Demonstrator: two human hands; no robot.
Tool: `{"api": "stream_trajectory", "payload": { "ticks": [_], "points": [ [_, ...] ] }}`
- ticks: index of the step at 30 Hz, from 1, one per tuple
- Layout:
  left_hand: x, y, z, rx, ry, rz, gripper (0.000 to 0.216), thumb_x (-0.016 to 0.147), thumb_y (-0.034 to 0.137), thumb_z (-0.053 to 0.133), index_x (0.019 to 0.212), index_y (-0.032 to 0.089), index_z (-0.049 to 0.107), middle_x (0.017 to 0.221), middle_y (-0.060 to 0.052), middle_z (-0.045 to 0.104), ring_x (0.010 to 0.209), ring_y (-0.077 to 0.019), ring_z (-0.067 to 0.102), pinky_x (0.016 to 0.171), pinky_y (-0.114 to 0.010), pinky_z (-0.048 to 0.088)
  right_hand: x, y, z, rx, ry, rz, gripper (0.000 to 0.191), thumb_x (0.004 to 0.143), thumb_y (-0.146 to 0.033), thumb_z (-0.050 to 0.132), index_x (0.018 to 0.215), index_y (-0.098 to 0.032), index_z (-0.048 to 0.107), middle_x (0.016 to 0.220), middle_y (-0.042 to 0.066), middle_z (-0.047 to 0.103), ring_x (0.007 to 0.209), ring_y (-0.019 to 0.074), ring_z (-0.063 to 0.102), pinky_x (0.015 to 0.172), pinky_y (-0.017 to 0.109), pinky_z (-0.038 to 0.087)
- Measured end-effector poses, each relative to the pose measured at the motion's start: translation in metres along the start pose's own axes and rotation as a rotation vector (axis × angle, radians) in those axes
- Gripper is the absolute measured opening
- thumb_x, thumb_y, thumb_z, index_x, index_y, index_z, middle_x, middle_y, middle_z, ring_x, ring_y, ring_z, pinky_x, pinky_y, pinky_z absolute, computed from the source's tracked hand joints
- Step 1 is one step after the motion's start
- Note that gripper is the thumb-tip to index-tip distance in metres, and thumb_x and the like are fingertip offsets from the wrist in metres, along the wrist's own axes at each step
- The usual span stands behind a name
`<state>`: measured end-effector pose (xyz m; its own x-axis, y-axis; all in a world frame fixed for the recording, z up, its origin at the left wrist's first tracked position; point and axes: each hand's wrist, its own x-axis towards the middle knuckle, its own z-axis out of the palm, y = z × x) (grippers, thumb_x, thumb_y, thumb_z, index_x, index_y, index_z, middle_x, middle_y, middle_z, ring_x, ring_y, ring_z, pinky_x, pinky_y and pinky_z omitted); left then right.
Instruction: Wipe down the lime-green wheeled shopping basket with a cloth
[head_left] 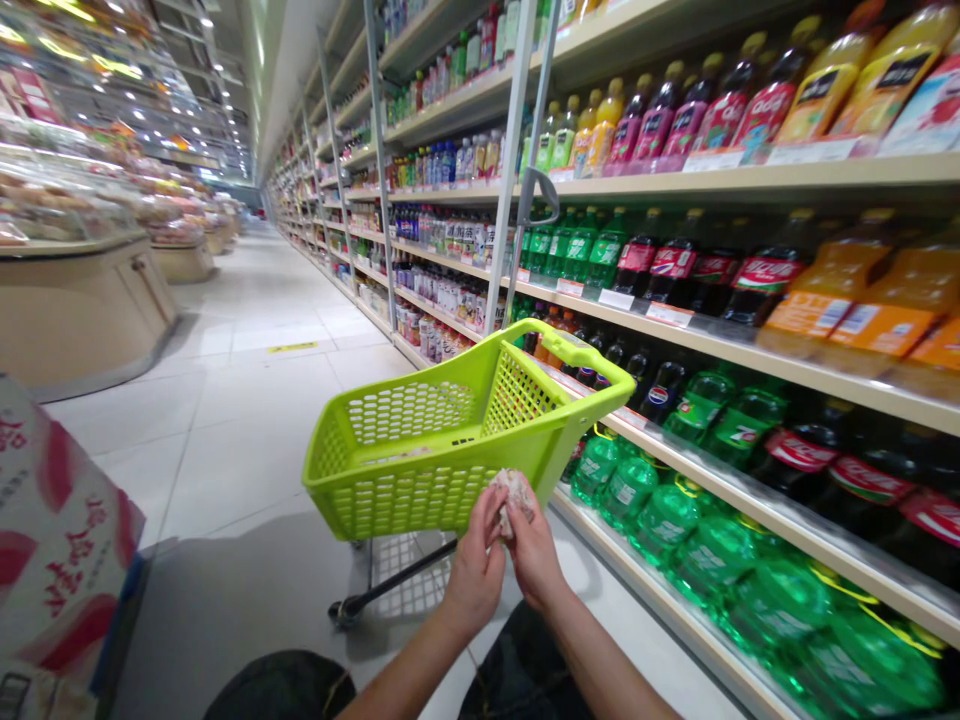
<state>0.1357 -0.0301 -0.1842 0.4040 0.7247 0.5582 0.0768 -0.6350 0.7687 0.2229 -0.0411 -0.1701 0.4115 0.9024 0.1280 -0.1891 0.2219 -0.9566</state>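
Observation:
Both my hands meet just in front of a lime-green shopping cart (405, 505). Between them is a crumpled, off-white cloth (513, 488) with reddish-grey marks. My left hand (480, 560) has its fingers curled against the cloth from the left, and my right hand (534, 548) grips it from the right. Part of the cloth is hidden by the fingers. The cart stands sideways to me, its handle (577, 350) up at the right beside the shelf. Through its perforated walls, little shows in the basket.
On the right, a long shelf (697, 335) holds rows of drink bottles, with green soda bottles (720, 555) at the bottom. A printed carton (56, 540) stands at the near left. Behind it is a rounded display counter (82, 310). White floor tiles (232, 420) run down the aisle.

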Motion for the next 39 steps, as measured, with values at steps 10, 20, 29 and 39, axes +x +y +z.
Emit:
{"api": "stream_trajectory", "payload": {
  "ticks": [10, 20, 29, 39],
  "points": [
    [0.055, -0.029, -0.102, 0.910, 0.185, -0.137, 0.047, 0.071, 0.014, 0.042, 0.118, 0.010, 0.044, 0.130, -0.018, 0.044, 0.125, -0.0318, 0.032, 0.101, -0.058, 0.020, 0.118, -0.086, -0.102, -1.078, 0.478, -1.001, 0.047, 0.077, -0.008, 0.038, 0.120, -0.021, 0.052, 0.142, 0.005, 0.027, 0.131, 0.0244, 0.022, 0.105, 0.048, 0.025],
    [0.046, -0.044, -0.107, 1.027, 0.015, -0.114, 0.054, 0.067, 0.013, 0.042, 0.121, 0.014, 0.042, 0.129, -0.013, 0.046, 0.127, -0.0283, 0.030, 0.104, -0.053, 0.016, 0.120, -0.077, -0.094, -1.208, 0.142, -1.031, 0.038, 0.082, -0.013, 0.041, 0.115, -0.027, 0.056, 0.136, 0.002, 0.039, 0.128, 0.0222, 0.030, 0.104, 0.047, 0.030],
    [0.049, -0.040, -0.109, 1.015, -0.027, -0.143, 0.058, 0.065, 0.013, 0.044, 0.123, 0.011, 0.039, 0.132, -0.014, 0.044, 0.128, -0.0295, 0.028, 0.104, -0.054, 0.015, 0.106, -0.036, -0.044, -1.171, -0.227, -1.060, 0.038, 0.085, -0.011, 0.040, 0.113, -0.030, 0.056, 0.132, -0.001, 0.045, 0.130, 0.0166, 0.027, 0.105, 0.044, 0.031],
    [0.050, -0.033, -0.113, 1.009, -0.072, -0.179, 0.063, 0.061, 0.012, 0.045, 0.124, 0.013, 0.040, 0.133, -0.014, 0.042, 0.128, -0.0285, 0.027, 0.104, -0.053, 0.017, 0.121, -0.061, -0.061, -1.148, 0.086, -1.008, 0.039, 0.083, -0.011, 0.038, 0.114, -0.026, 0.056, 0.136, 0.001, 0.038, 0.131, 0.0185, 0.023, 0.107, 0.046, 0.026]
  ]
}}
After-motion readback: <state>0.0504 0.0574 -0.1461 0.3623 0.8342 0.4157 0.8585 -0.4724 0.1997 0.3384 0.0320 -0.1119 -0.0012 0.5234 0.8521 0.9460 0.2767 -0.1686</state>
